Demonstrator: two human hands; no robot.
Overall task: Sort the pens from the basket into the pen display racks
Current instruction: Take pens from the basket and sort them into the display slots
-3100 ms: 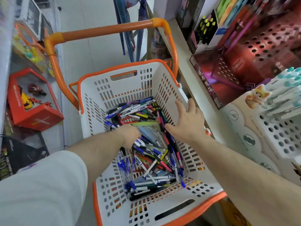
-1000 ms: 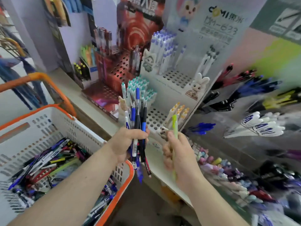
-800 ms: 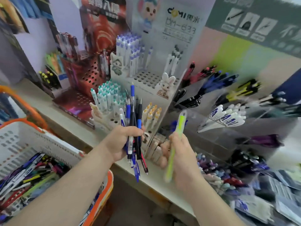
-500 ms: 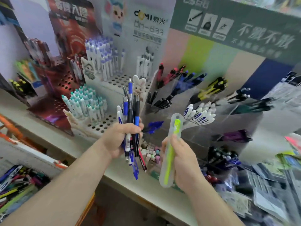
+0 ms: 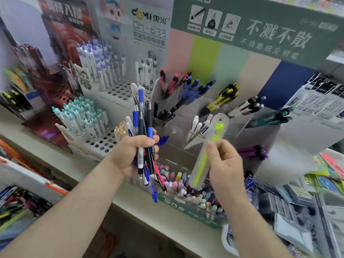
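Green sign (image 5: 260,30) overhead; packaged stationery (image 5: 290,198) piled at right.

We see a bright, even light over the whole scene, with almost no hard shadows. The green sign (image 5: 256,28) at the top looks pale and a little washed out. The centre is quite sharp: we can read the barcode on the bundle of pens (image 5: 143,138). The right hand (image 5: 225,164) and its packaged green pen (image 5: 208,151) are smeared by motion. Toward the edges the picture is blurred and stretched, mostly at the packets (image 5: 297,211) on the right and the basket (image 5: 22,185) on the left.
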